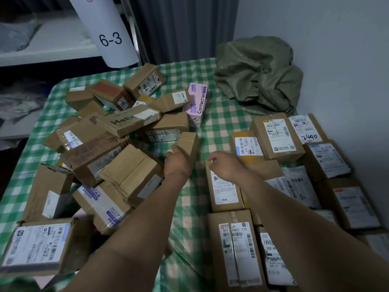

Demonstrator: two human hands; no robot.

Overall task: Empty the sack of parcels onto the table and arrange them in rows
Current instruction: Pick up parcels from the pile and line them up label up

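Centrally, left hand [177,159] clasped round a small plain cardboard box [188,144] held tilted just above the green checked tablecloth [219,114], between the loose heap of parcels [109,148] at left and the rows of parcels [294,175] laid label-up at right. Right hand [225,163] resting with fingers curled on the top edge of a labelled brown parcel [224,190] at the near-left end of those rows; cannot tell whether actually gripping it. Crumpled green sack [259,74] slumped at the far right corner against the wall, well apart from both hands.
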